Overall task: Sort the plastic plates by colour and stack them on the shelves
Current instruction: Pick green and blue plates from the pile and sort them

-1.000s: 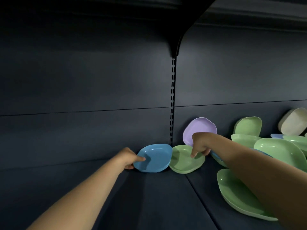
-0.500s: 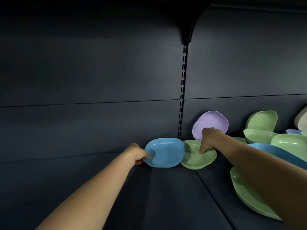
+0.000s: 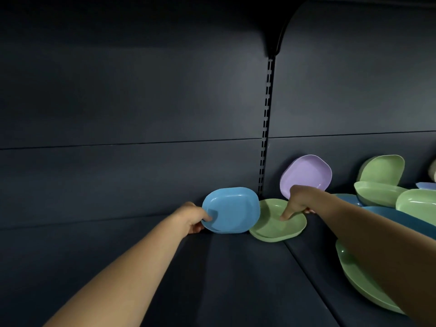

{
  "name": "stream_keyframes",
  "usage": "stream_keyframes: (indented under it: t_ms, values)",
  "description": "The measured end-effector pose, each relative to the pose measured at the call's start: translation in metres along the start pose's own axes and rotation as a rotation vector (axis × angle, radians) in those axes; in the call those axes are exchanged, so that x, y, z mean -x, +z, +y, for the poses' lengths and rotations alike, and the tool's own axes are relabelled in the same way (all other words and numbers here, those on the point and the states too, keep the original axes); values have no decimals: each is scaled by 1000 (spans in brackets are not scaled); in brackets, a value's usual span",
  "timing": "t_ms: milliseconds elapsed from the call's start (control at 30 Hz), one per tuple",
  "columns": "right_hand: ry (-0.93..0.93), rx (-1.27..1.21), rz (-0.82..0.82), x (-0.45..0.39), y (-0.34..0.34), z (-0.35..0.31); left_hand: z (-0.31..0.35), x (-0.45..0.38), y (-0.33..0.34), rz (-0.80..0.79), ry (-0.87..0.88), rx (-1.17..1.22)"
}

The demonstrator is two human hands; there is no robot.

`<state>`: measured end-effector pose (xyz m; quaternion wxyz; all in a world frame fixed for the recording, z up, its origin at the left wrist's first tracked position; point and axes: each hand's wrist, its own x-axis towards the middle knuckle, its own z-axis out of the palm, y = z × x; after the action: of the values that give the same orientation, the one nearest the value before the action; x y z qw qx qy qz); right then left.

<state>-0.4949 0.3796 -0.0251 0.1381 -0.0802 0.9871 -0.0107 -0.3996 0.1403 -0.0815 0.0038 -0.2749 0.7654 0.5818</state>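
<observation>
The left hand [image 3: 192, 218] reaches along the dark shelf board [image 3: 236, 274] and pinches the left rim of a blue rounded-square plastic plate [image 3: 232, 210], thumb on the inner face and the other fingers curled behind it. That plate is tilted up on its edge, its hollow side facing the camera, close to the dark back panel [image 3: 132, 102]. Its right edge overlaps the rim of a pale green rounded-square plastic plate [image 3: 271, 228], which lies flat on the shelf at the foot of the slotted upright strip [image 3: 265, 128]. The right hand [image 3: 298, 200] is over this green plate, fingers curled, with one finger pointing down and pressing its tip into the plate's hollow; it looks as if other fingers hook under the far rim, though shadow makes that unclear. Just behind the hand a lilac rounded-square plastic plate [image 3: 308, 174] leans against the back panel. Farther right lies a loose jumble of plates: a darker blue plate [image 3: 396, 217] partly under the right forearm, several green plates [image 3: 379, 172] leaning or nested, and a large green plate [image 3: 354, 277] flat near the front edge.
</observation>
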Motion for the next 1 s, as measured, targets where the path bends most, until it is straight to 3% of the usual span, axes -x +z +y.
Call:
stream_keyframes:
  t_ms: [267, 533, 700, 1000]
  values:
    - [1, -456, -125, 8, 9, -15, -7, 25, -28, 29, 58, 116]
    - [-115, -861, -136, 62, 15, -60, -22, 85, -122, 88, 212, 226]
    - [-233, -1030, -224, 134, 23, -138, -46, 131, -216, 127, 278, 265]
    - [-397, -1215, -50, 261, 62, -320, -125, 222, -398, 264, 306, 373]
